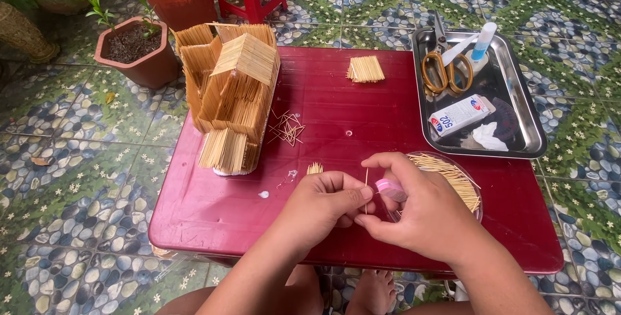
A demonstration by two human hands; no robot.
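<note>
Toothpicks are everywhere on this low red table (336, 114), and one single toothpick (366, 189) stands upright between the two hands at the near edge, its long axis running near to far. The left hand (323, 202) pinches it with thumb and fingertips from the left side, closed on the stick. The right hand (420, 208) meets it from the right, fingers curled around a small pink-and-white tube (391, 189) whose tip lies just beside the stick; both hands are about equally close, touching at the fingertips.

Just beyond the right hand sits a clear round dish of loose toothpicks (453, 173). Further off and to the left stands a toothpick house (233, 95), with a scatter of loose sticks (286, 127) beside it and a flat glued panel of sticks (365, 69) at the far side. On the right a steel tray (524, 127) holds orange-handled scissors (446, 69), a small white box (460, 116) and a blue-tipped bottle (482, 42).
</note>
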